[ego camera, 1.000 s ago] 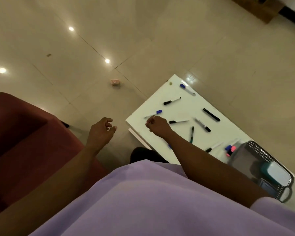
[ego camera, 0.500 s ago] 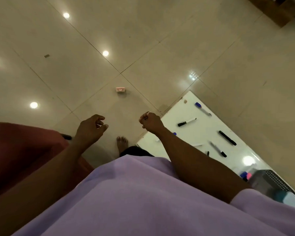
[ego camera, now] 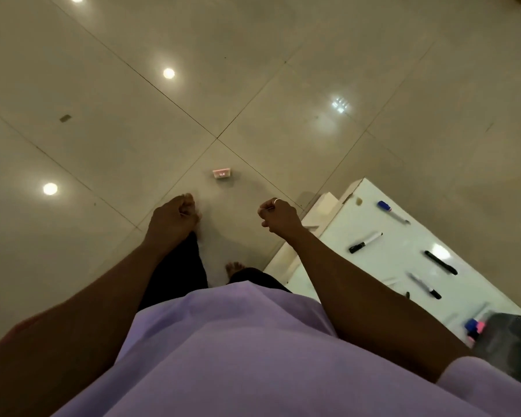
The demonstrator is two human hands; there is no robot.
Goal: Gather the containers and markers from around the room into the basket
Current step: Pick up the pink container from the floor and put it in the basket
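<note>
Glossy beige floor tiles [ego camera: 109, 152] fill most of the view, with ceiling lights reflected in them and a small pink item [ego camera: 222, 173] lying alone near a tile joint, ahead of your feet. At the right edge stands a low white table [ego camera: 403, 242], and the markers are spread over its top: a blue-capped marker [ego camera: 392, 211] near the far corner, a black-capped marker [ego camera: 365, 242] toward the near edge, a black marker [ego camera: 440, 262] further right, and another marker [ego camera: 424, 285] beyond it. At the table's right end, partly cut off by the frame, sits the dark basket [ego camera: 512, 341], with pink and blue items [ego camera: 475, 326] just beside its rim; whether they touch it cannot be told. Your left hand [ego camera: 175, 219] is curled into a loose fist over the floor and holds nothing visible. Your right hand [ego camera: 278, 216] is also curled, fingers drawn together, hovering off the table's near corner; it appears empty, though a very small item inside the fist cannot be ruled out. Judged from this layout, you are in the collection step, with most markers not yet in the basket. The pink item appears the nearest floor target. To take it, step forward, bend, open one hand and pinch it off the tile, since it lies flat and low, then carry it to the basket.
</note>
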